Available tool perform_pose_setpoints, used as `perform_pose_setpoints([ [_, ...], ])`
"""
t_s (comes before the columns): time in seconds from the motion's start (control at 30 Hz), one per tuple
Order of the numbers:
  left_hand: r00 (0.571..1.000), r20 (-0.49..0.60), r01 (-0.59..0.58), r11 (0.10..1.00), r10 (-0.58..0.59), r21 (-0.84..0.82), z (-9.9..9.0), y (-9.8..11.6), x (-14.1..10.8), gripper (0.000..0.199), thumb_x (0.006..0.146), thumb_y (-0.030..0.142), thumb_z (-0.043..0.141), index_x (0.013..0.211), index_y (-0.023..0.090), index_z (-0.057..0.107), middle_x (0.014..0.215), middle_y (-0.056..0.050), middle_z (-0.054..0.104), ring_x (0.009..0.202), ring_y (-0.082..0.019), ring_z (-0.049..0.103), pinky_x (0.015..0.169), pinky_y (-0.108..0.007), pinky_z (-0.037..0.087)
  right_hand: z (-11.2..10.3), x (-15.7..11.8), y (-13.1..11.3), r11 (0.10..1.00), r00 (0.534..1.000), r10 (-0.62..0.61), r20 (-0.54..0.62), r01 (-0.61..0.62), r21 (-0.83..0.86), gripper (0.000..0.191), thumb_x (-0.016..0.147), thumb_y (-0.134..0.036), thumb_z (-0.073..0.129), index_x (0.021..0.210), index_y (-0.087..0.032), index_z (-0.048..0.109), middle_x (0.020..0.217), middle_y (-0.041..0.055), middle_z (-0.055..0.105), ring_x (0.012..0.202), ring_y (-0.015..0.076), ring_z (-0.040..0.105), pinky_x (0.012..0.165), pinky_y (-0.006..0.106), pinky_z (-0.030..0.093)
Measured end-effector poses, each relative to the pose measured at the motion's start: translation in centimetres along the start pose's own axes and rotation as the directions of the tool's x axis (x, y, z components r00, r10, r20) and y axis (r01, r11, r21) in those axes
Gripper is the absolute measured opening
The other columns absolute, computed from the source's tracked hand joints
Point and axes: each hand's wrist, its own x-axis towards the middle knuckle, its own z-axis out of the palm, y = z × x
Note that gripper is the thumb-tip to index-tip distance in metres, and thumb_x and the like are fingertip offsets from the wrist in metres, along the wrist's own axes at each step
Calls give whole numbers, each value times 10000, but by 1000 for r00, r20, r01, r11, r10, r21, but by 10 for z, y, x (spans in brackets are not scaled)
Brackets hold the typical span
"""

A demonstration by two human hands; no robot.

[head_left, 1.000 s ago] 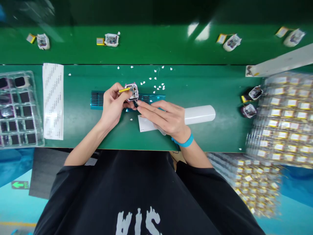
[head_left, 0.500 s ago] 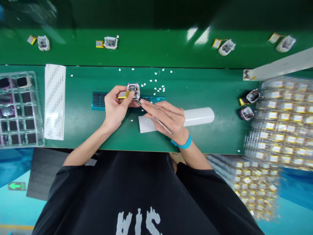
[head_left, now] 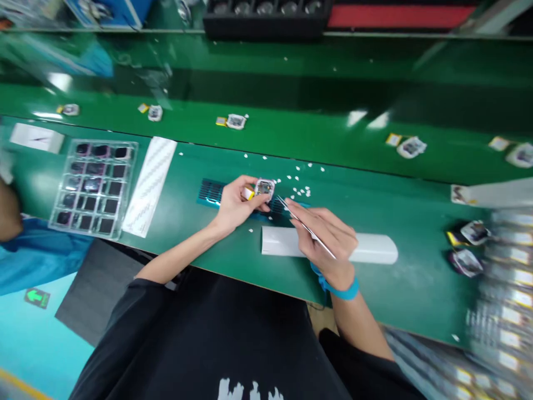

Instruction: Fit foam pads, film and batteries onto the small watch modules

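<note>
My left hand (head_left: 233, 206) is closed on a small open watch case (head_left: 265, 186) with its circuit board showing. A yellow-edged battery (head_left: 248, 193) sits by the thumb and index finger, beside the case. My right hand (head_left: 328, 236) grips thin metal tweezers (head_left: 313, 234), whose tips lie just right of the case, apart from it. Beneath the hands is a blue slotted strip (head_left: 209, 191), partly covered. A curled white sheet (head_left: 375, 248) lies under my right hand. Several tiny white pieces (head_left: 307, 191) are scattered beyond the strip.
At left are a clear tray (head_left: 94, 189) of dark watch parts and a printed white sheet (head_left: 150, 186). Several open cases with batteries, one here (head_left: 236, 121), line the far green strip. Blurred stacked trays (head_left: 508, 294) stand at right. Another person's arm (head_left: 8, 214) shows at far left.
The view has turned, showing more of the left side and the far shelf. The tweezer tips have moved away from the watch case, to its right. My left hand still holds the case.
</note>
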Motion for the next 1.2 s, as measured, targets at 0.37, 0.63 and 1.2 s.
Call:
perform_pose_setpoints([
  [0.37,889,-323,195,369,326,909,-148,73,138,242,974,195,613,1173,119,727,1284,-211,732,1285,-367,618,1119,-499,446,2,-1,7,994,994,-108,2,108,-1,769,934,14,705,1619,-268,497,1162,86,851,798,202,819,733,314,694],
  [0.63,821,-387,261,327,420,908,-188,117,130,269,904,215,611,1131,72,633,1069,-241,689,1167,-398,633,1024,-536,484,0,4,8,990,990,-142,-12,142,14,780,993,-5,615,1683,-284,382,1193,115,840,850,220,832,712,332,706],
  [1.2,974,7,0,-33,227,999,-91,73,102,407,1055,152,435,1383,153,676,1398,-213,674,1365,-351,612,1128,-505,505,-1,6,12,981,980,-193,-55,191,-31,692,1021,-41,580,1658,-264,429,1144,111,852,777,208,798,668,325,691],
])
